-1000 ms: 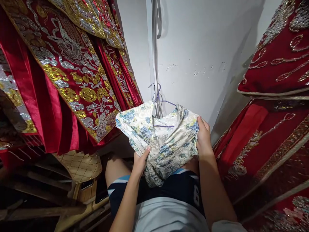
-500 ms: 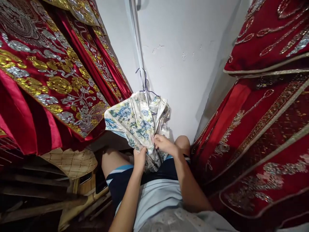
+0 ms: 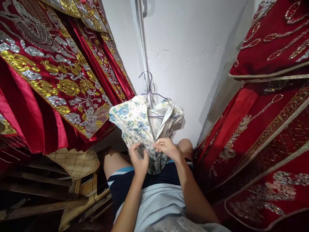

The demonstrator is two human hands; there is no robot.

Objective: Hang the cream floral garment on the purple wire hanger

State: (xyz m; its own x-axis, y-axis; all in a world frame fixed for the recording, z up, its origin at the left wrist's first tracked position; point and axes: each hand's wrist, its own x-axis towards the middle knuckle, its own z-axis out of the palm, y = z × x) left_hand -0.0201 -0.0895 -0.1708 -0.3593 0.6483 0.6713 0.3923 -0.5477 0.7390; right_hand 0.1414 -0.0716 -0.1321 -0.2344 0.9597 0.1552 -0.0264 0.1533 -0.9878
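A white garment [image 3: 131, 117] with blue and yellow flowers hangs on a thin purple hanger [image 3: 158, 94] in front of me. Its front is parted in a V from the neckline, and its lower part gathers between my thighs. At the bottom of that V, my right hand [image 3: 167, 148] pinches the garment's edge; whether a zipper or button is between the fingertips is too small to tell. My left hand [image 3: 140, 162] is by the left side of the front, thumb and fingers apart, holding nothing.
A metal pole [image 3: 142, 45] runs down the white wall [image 3: 188, 38] to the hanger. Red embroidered cloths hang close on the left [image 3: 70, 87] and right [image 3: 246, 106]. A wooden chair [image 3: 74, 162] with a quilted cream pad stands at lower left.
My left hand has let go of the garment and its fingers have spread. The garment's right shoulder has unfolded outward and its neck opening shows wider. My right hand remains at the front.
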